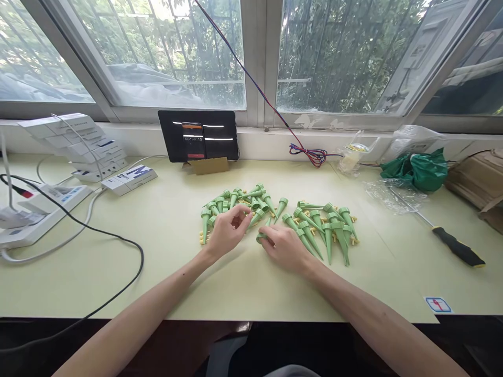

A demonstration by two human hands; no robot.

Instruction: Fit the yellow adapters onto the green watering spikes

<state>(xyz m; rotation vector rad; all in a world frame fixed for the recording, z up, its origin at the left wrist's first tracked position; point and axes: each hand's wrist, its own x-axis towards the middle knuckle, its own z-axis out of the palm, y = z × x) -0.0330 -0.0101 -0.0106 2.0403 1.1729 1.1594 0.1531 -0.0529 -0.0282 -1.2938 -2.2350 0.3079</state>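
Observation:
Several green cone-shaped plastic spikes with yellow fittings lie in two heaps on the pale green table [118, 272]: a left heap [236, 201] and a right heap [326, 225]. My left hand [228, 230] rests at the near edge of the left heap, its fingers curled in a pinch on something I cannot make out. My right hand [285, 246] lies between the heaps, fingers closed on one green spike [262, 236] at its wide end.
A dark tablet [198, 135] with a timer leans against the window sill. At left are white boxes [82, 141], a power strip [43, 207] and a black cable [118, 238]. At right lie a screwdriver [456, 246], a green bag [420, 170], clear plastic bags [393, 193] and coiled wires [314, 155].

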